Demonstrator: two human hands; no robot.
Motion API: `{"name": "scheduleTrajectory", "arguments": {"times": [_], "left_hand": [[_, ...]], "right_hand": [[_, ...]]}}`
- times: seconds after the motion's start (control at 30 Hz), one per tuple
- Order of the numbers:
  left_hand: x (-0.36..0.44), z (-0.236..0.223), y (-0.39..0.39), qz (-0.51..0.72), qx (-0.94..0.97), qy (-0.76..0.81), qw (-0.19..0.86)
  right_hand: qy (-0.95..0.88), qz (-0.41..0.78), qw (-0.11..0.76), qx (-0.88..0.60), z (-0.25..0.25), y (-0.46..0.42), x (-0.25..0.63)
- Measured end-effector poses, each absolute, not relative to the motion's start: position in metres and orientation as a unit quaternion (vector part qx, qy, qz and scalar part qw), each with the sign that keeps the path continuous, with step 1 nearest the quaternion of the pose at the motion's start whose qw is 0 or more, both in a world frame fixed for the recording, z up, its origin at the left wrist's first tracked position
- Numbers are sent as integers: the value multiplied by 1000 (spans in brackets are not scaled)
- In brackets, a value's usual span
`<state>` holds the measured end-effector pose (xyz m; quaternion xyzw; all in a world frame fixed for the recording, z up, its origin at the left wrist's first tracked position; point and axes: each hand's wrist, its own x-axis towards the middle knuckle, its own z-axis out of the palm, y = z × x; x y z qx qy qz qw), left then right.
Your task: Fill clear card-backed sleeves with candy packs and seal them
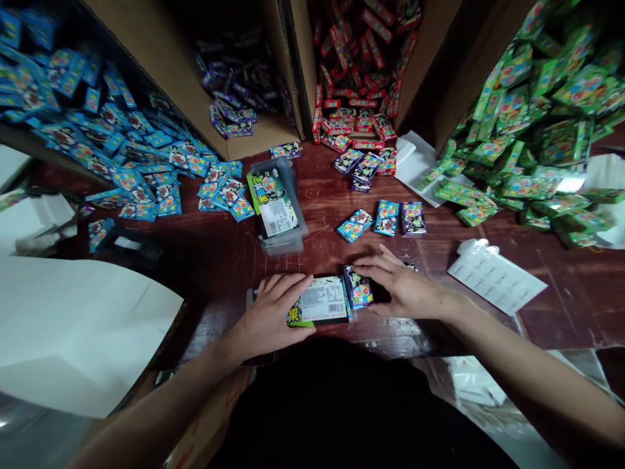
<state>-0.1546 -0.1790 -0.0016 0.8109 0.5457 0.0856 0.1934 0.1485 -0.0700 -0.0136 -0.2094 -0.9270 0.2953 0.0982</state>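
Note:
My left hand (273, 311) is closed over the left part of a clear plastic pack (323, 298) with a printed black, green and white label and a barcode. Its fingers lie on the far side and its thumb along the near edge. My right hand (398, 286) holds a small purple candy box (359, 288) between fingertips and thumb, right against the pack's right end. Part of another small box peeks out behind the right hand. Just beyond it lie two blue candy boxes (387, 217) and one purple candy box (413, 219).
A stack of labelled plastic packs (278, 207) lies beyond my left hand. Open cartons (271, 133) at the back hold purple and red boxes. Blue boxes (141, 163) spill out at left, green boxes (537, 150) at right. A white printed sheet (495, 277) rests right.

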Motion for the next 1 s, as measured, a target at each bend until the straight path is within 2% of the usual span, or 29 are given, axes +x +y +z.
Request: {"name": "scheduleTrajectory", "arguments": {"times": [0.2,0.37,0.6,0.8,1.0], "left_hand": [[-153,-9,-174,99,763,624,136],[-160,0,-163,106,777,605,138],[-156,6,-160,99,811,554,161],[-154,9,-163,125,780,599,130],[-150,14,-161,127,792,559,212]], "right_hand": [[-933,214,108,-267,-3,-81,149],[-913,195,165,-317,5,-77,153],[-932,231,126,-248,3,-68,149],[-895,227,210,-322,8,-65,156],[-917,288,171,-217,18,-64,158]]}}
